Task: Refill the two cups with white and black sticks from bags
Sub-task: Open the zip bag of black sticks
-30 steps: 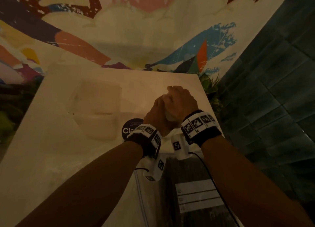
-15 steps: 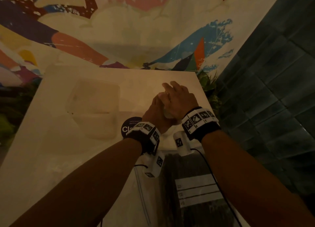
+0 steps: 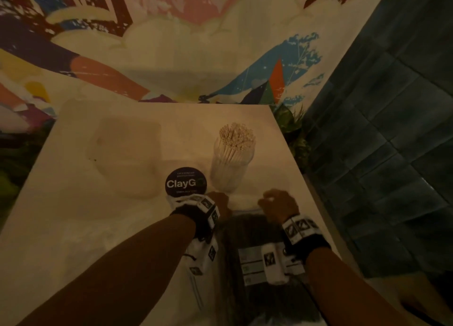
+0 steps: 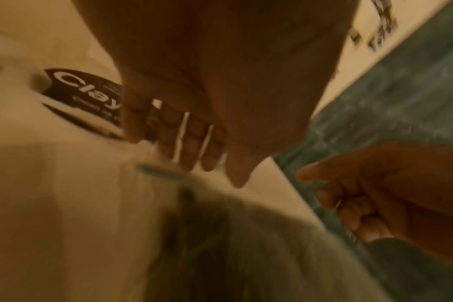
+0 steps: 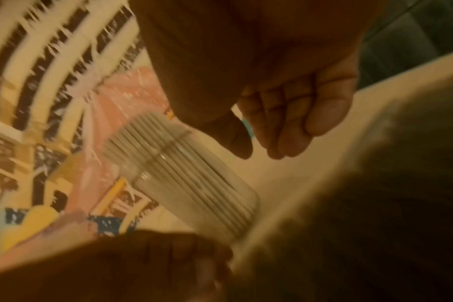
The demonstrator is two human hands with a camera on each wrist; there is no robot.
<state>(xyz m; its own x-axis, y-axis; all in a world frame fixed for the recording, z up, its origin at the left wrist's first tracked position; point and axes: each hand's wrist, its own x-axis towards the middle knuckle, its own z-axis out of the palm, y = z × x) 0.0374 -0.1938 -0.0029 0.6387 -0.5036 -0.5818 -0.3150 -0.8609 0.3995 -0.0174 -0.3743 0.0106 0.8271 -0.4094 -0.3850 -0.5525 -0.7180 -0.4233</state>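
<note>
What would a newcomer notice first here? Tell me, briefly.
The clear cup packed with white sticks, standing upright mid-table. Just left of it lies a round black ClayGo sticker. Nearer the camera, the left hand and right hand are at the top edge of a bag of black sticks.

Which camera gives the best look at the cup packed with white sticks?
The head view: the cup of white sticks stands upright on the table, whole and sharp, with the stick ends visible on top. The right wrist view catches the same cup closer but blurred and partly cut off by the hands. The left wrist view does not show it.
</note>
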